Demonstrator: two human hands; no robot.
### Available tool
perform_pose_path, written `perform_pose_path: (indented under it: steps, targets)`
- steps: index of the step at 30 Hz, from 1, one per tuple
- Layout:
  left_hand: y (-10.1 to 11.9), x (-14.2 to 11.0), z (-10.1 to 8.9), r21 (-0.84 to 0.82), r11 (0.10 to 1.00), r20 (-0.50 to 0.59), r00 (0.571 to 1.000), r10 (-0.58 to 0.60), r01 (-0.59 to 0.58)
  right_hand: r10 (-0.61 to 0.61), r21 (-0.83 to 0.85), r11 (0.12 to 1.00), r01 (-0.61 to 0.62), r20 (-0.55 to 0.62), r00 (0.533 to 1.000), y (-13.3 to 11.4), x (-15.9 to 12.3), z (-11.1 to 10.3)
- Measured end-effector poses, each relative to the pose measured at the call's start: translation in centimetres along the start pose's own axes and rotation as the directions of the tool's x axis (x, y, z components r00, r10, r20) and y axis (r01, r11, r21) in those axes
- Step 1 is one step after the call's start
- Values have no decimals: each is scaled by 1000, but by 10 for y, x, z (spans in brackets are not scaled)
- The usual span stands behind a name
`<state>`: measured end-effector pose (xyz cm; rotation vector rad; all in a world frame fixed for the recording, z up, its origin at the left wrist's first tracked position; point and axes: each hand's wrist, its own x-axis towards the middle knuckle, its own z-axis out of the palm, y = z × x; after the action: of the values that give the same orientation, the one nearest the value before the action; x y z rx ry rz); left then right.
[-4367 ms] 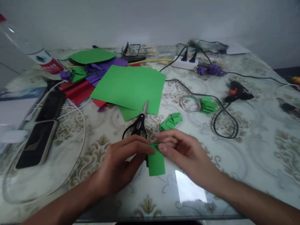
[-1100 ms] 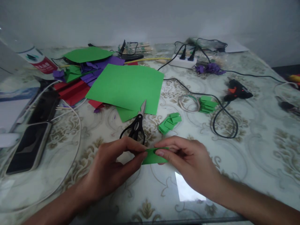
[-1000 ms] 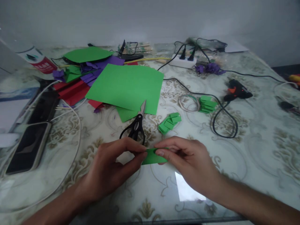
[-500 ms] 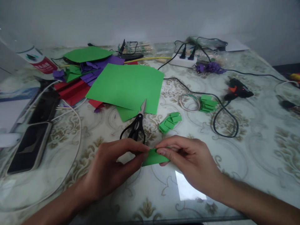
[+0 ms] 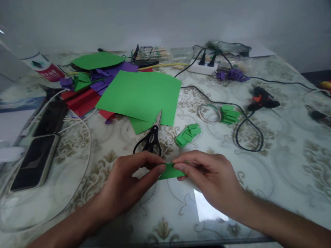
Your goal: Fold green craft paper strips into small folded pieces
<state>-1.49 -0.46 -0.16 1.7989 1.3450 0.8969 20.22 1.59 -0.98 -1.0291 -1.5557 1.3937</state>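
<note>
A small piece of green paper (image 5: 169, 172) is pinched between both hands near the front of the table. My left hand (image 5: 134, 179) grips its left end with thumb and forefinger. On the right end, my right hand (image 5: 207, 172) holds it the same way, and its fingers hide part of the paper. Just beyond my left hand lie black-handled scissors (image 5: 152, 136), blades pointing away, their tips over a large green paper sheet (image 5: 142, 94). A bundle of folded green paper strips (image 5: 188, 135) rests beyond my right hand.
Right of the strips are a tape ring (image 5: 209, 113), more folded green pieces (image 5: 229, 114) and a black glue gun (image 5: 263, 98) with a looped cable. A white power strip (image 5: 203, 67) sits behind. At left are a phone (image 5: 34, 162), white cables, red paper (image 5: 84, 101) and a bottle (image 5: 43, 67).
The left thumb has moved up toward the paper's top edge, and less of the paper's lower part shows. Both hands keep their hold in nearly the same place.
</note>
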Motion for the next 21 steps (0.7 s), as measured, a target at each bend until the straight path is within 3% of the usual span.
perform_pose_path:
  steps: [8, 18, 21]
  targets:
    - [-6, -3, 4, 19, 999, -98, 994, 44, -42, 116, 126, 985, -114, -6, 993, 1, 2, -1]
    - [-2, -2, 3, -130, 984, -52, 991, -126, 119, 307, 296, 904, -309, 55, 950, 2, 8, 1]
    - [-3, -1, 4, -200, 954, 27, 975, -221, 222, 334, 318, 887, -335, 59, 941, 3, 9, -1]
